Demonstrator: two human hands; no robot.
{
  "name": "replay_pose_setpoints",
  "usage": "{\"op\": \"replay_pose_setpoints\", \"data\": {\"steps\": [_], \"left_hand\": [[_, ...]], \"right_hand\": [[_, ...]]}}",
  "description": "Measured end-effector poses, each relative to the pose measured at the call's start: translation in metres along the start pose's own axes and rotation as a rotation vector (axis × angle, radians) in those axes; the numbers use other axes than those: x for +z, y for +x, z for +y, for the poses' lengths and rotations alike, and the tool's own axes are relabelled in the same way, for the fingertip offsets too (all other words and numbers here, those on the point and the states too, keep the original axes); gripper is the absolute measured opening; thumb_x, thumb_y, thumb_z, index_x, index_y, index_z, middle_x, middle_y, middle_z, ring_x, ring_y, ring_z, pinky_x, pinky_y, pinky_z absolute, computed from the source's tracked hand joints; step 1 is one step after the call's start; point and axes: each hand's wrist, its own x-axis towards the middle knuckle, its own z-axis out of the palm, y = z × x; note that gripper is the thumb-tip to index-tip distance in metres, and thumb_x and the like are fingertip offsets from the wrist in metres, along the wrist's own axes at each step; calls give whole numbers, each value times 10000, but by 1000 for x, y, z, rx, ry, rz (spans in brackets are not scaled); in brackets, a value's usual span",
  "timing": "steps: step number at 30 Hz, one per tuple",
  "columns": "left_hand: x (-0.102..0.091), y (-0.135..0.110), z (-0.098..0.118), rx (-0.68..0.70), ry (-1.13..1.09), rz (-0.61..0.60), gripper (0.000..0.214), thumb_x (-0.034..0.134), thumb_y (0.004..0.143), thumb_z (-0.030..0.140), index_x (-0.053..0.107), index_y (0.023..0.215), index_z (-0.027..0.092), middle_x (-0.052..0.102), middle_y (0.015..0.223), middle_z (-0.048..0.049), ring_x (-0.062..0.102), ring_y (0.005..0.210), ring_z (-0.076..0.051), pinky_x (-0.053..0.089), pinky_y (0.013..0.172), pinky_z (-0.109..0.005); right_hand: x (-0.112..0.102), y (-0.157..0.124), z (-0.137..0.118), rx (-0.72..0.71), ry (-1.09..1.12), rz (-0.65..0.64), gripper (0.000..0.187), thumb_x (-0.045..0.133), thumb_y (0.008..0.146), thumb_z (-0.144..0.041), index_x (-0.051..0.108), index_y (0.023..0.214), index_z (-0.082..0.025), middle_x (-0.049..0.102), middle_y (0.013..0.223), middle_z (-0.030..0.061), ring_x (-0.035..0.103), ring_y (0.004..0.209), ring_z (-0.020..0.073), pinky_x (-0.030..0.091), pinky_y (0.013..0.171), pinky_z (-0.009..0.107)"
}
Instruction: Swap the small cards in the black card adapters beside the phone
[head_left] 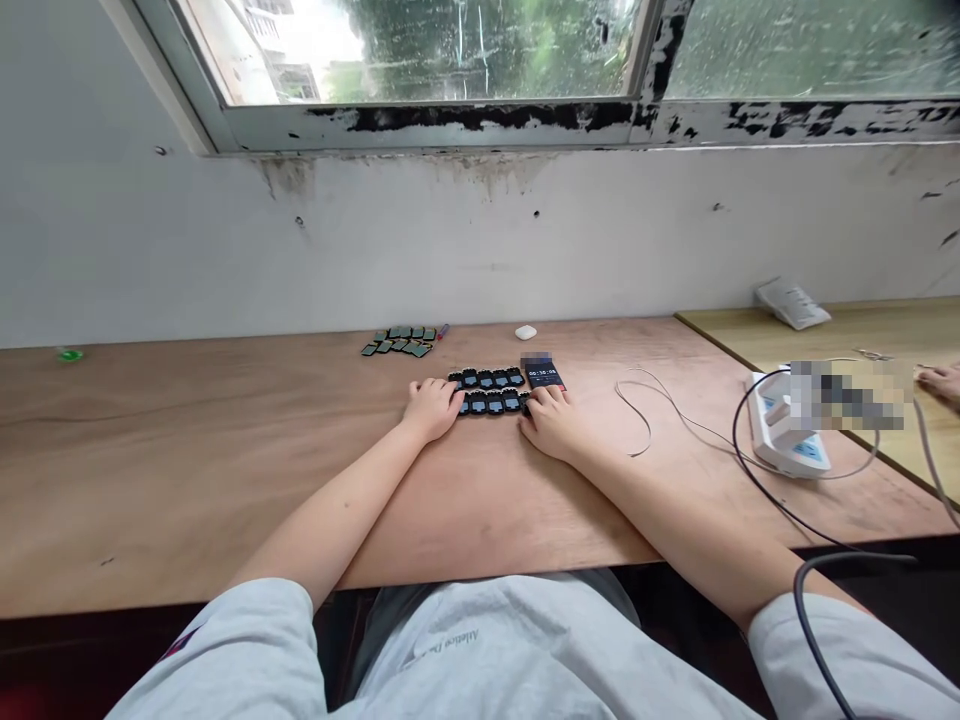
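While reaching across a brown wooden counter [187,450], brackets two rows of small black square pieces with blue-grey faces [492,403] between left hand [432,412] and right hand [556,428]. Rests the left hand at the rows' left end, with fingers [436,387] bent, close together and over the end pieces — too small to tell whether gripping one. Sets the right hand at the right end of the near row, with fingers loosely curled and tips by the lower edge of a dark rectangular phone [543,373] showing white timer digits — impossible to tell whether holding anything. Has, beyond the rows and to the left, a cluster of small dark-green flat squares with yellowish edges [401,345], beside a slim purple-and-red item [443,331]. Has a small white rounded case [526,332] beyond the rows' right end, near a stained white wall [420,250] below a window frame of flaking grey paint [262,130]. Has a white plastic power strip [806,462] well to the right, amid a thin pale cable [667,392] and a thicker black cable [736,430]. Shares the view with another person's hand [941,382] at the far right, over a paler yellowish counter [727,325] bearing a crumpled white packet [793,303].
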Motion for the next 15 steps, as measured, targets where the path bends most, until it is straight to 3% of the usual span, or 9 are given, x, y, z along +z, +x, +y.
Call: {"op": "replay_pose_setpoints", "data": {"steps": [5,7,11,15], "left_hand": [[-1,-6,-5,15,-26,-90,551,288,1072,461,494,1529,232,544,1553,-138,407,1480,-340,224,1185,-566],[-2,-9,-5,18,-10,-70,581,297,1066,477,437,1571,224,509,1581,-148,384,1497,-356,185,1203,-594],[-7,-17,-11,-9,56,51,535,317,1053,446,569,1441,176,621,1431,-192,534,1338,-355,240,1167,-593],[-15,-27,-35,-7,85,77,465,330,1039,417,678,1226,171,696,1223,-180,610,1180,-328,360,1070,-524]], "right_hand": [[1,0,0,0,18,-11,261,539,1014,-386,709,1010,-188,648,1233,165,508,1172,342,435,988,475],[0,0,0,0,21,-9,254,545,1011,-383,708,1015,-188,649,1232,168,510,1168,344,433,990,477],[-2,0,-1,-3,15,1,275,531,1018,-385,710,1014,-175,645,1225,173,506,1164,345,425,1004,478],[-1,0,-1,-2,6,1,309,511,1026,-387,718,990,-161,646,1203,182,507,1159,352,425,1000,487]]}}
